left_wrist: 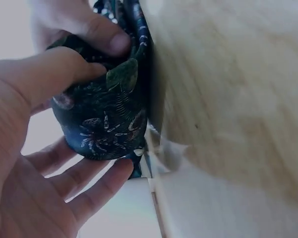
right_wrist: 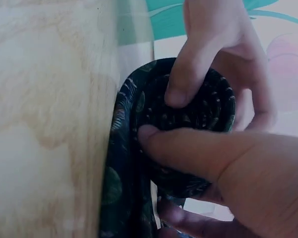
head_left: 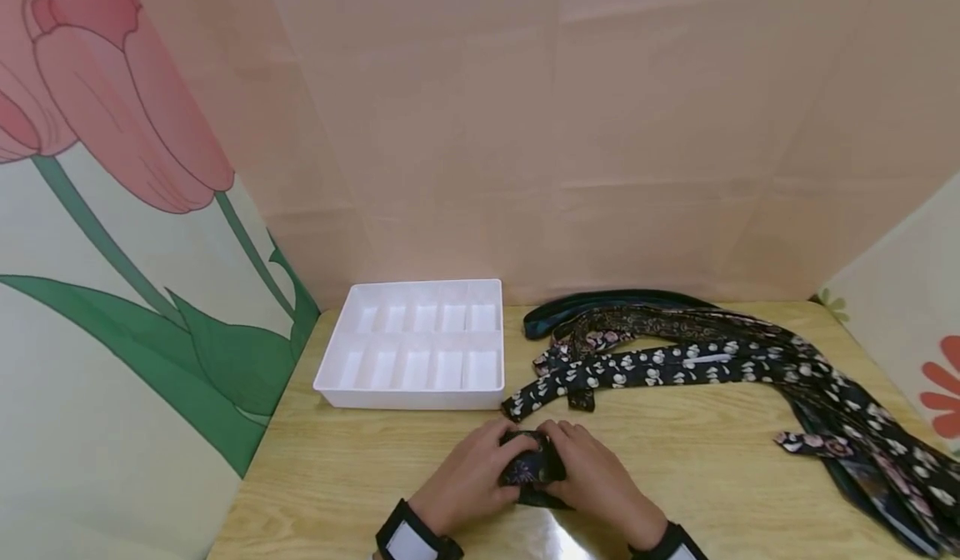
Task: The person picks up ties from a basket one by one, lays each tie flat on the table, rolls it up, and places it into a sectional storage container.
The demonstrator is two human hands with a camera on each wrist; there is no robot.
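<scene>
A dark necktie with a floral print (head_left: 531, 466) is wound into a roll at the table's front, between my two hands. My left hand (head_left: 474, 470) holds the roll from the left, its thumb hooked over the rim in the left wrist view and its fingers around the far side. From the right, my right hand (head_left: 597, 483) grips the same roll, with the thumb (right_wrist: 161, 141) pressed on the coiled end. In the right wrist view the coil (right_wrist: 223, 106) shows several tight layers, and a flat tail (right_wrist: 120, 198) runs from it along the tabletop.
Behind my left hand stands a white divided tray (head_left: 408, 399) with several compartments. Several long patterned neckties (head_left: 667, 368) lie across the right side of the wooden table (head_left: 300, 493), the nearest tie end just beyond my hands. A wall covering (head_left: 525, 127) rises behind the table.
</scene>
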